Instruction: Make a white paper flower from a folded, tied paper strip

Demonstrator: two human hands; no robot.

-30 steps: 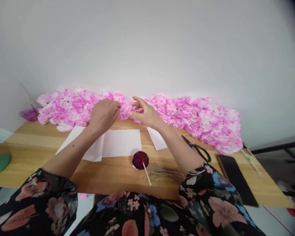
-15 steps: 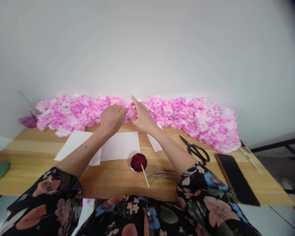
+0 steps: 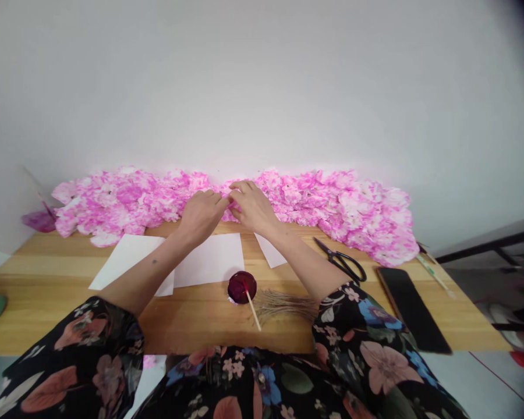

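Pinching pink flower [image 3: 229, 216], left hand [image 3: 202, 213] and right hand [image 3: 254, 207] grips closed (fingertips touching), stick [image 3: 252, 308] in dye cup [image 3: 240, 286].

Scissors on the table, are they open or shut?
Shut. The black scissors lie flat on the wooden table, blades together in one thin point.
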